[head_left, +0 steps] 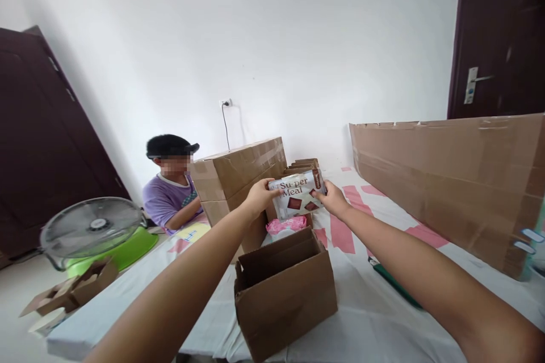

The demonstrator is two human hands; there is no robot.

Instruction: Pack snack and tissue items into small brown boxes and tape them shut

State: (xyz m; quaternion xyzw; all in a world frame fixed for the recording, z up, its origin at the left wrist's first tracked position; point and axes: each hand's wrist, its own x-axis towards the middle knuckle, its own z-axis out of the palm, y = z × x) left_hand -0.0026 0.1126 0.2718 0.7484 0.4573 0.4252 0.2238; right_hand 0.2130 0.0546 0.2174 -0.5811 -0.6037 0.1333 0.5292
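Between my two hands is a white and brown snack packet printed "Su-per Meal". My left hand pinches its left edge and my right hand grips its right edge, both with fingers closed. The packet is lifted above the table, its printed front facing me. Just below it lies a pink packet, partly covered by the box in front. Nearest to me stands an open brown cardboard box; its bottom is out of sight. Several more small open boxes line up behind the packet.
Large taped cartons stand left of the row, and a long cardboard panel borders the right. A dark green object lies by my right forearm. A person sits beyond the cartons; a fan is at left.
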